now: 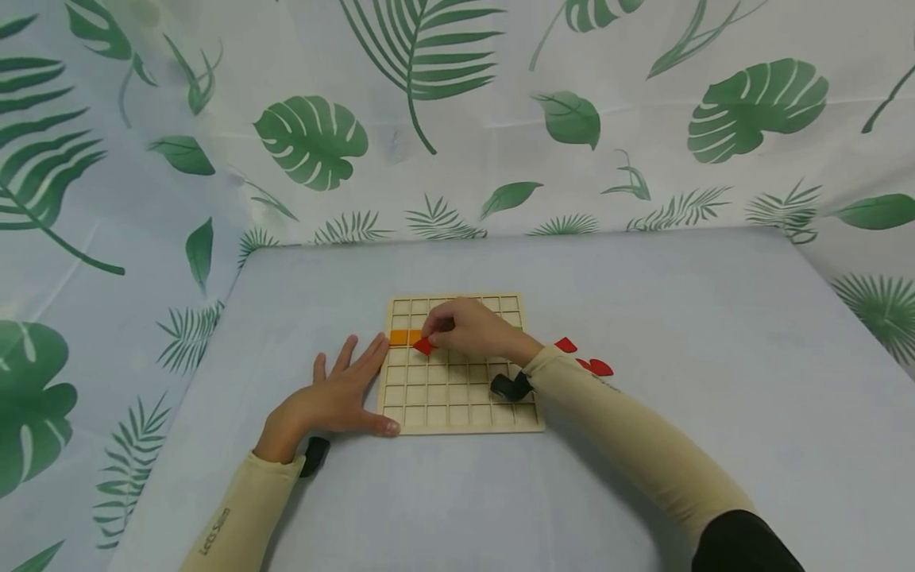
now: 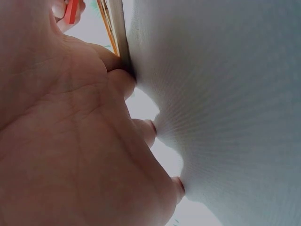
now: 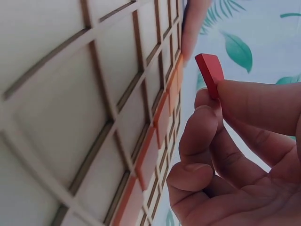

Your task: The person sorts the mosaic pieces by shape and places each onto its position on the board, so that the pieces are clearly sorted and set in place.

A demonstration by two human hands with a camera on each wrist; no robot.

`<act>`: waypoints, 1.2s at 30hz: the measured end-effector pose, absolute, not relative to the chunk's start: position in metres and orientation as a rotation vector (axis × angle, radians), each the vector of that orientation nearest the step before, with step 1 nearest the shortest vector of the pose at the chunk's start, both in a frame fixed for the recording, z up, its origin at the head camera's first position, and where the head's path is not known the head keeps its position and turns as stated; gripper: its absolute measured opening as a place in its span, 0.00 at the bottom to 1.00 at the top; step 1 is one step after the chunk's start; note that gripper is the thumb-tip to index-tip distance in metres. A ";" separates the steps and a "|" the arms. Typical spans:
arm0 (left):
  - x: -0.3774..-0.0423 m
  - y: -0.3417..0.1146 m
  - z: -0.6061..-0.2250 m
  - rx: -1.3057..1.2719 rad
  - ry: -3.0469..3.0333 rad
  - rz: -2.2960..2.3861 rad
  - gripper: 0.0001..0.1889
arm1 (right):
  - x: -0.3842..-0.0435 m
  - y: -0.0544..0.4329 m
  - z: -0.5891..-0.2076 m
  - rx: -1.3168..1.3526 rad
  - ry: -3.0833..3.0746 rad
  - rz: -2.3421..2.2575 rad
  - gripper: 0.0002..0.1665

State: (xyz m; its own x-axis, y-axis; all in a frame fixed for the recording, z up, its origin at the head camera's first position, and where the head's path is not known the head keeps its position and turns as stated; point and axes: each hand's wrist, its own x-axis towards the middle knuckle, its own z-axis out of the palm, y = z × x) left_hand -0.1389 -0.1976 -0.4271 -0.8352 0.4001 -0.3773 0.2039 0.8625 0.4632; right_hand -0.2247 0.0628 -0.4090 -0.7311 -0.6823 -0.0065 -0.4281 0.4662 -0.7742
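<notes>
A light wooden grid board (image 1: pixel 429 396) lies on the table. Orange square tiles (image 1: pixel 398 338) fill cells in one row from its left edge; the right wrist view shows several such tiles (image 3: pixel 147 153) lined up. Between thumb and fingertips, my right hand (image 1: pixel 468 327) pinches a small red piece (image 1: pixel 424 346) above the board, near that row. Its flat shape with a curved edge stands tilted in the right wrist view. My left hand (image 1: pixel 332 401) has its fingers spread, with forefinger and thumb touching the board's left side and other fingertips on the table.
Several loose red pieces (image 1: pixel 566 344) lie on the table right of the board, partly behind the right forearm. A pale cloth (image 1: pixel 679 318) covers the table. Leaf-printed curtains (image 1: pixel 457 167) hang behind and at the sides. Each wrist carries a small black camera (image 1: pixel 511 388).
</notes>
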 end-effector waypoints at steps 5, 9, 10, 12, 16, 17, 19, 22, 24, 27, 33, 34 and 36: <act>-0.139 -0.197 -0.427 0.450 2.572 0.551 0.72 | -0.225 0.057 -0.406 -0.957 2.414 -1.125 0.06; -0.139 -0.197 -0.426 0.449 2.569 0.554 0.72 | -0.225 0.054 -0.405 -0.990 2.396 -1.148 0.05; -0.139 -0.197 -0.426 0.448 2.569 0.555 0.72 | -0.225 0.053 -0.405 -1.002 2.393 -1.154 0.05; -0.139 -0.198 -0.426 0.448 2.569 0.555 0.72 | -0.225 0.051 -0.406 -1.022 2.383 -1.167 0.05; -0.138 -0.198 -0.426 0.453 2.570 0.554 0.71 | -0.226 0.046 -0.408 -1.041 2.371 -1.177 0.05; -0.138 -0.199 -0.426 0.457 2.570 0.556 0.71 | -0.225 0.044 -0.409 -1.040 2.368 -1.177 0.05; -0.138 -0.199 -0.426 0.461 2.567 0.562 0.71 | -0.225 0.041 -0.408 -1.040 2.370 -1.170 0.05; -0.137 -0.199 -0.427 0.465 2.565 0.569 0.71 | -0.224 0.037 -0.407 -1.043 2.382 -1.151 0.05; -0.137 -0.199 -0.427 0.464 2.567 0.567 0.71 | -0.224 0.034 -0.406 -1.043 2.386 -1.140 0.06; -0.137 -0.199 -0.428 0.460 2.569 0.564 0.71 | -0.224 0.030 -0.407 -1.044 2.394 -1.115 0.06; -0.138 -0.198 -0.427 0.457 2.569 0.567 0.71 | -0.225 0.024 -0.410 -1.077 2.414 -1.061 0.07; -0.138 -0.198 -0.427 0.458 2.569 0.567 0.71 | -0.225 0.023 -0.410 -1.087 2.419 -1.049 0.07; -0.138 -0.198 -0.427 0.461 2.569 0.568 0.71 | -0.225 0.021 -0.411 -1.103 2.431 -1.028 0.07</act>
State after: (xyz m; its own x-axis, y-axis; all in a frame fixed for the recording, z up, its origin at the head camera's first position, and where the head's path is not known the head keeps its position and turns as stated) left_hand -0.1383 -0.1983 -0.4269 -0.8352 0.4102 -0.3663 0.2175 0.8582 0.4650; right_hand -0.2251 0.0212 -0.4106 -0.6691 -0.7423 0.0362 -0.5429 0.4549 -0.7059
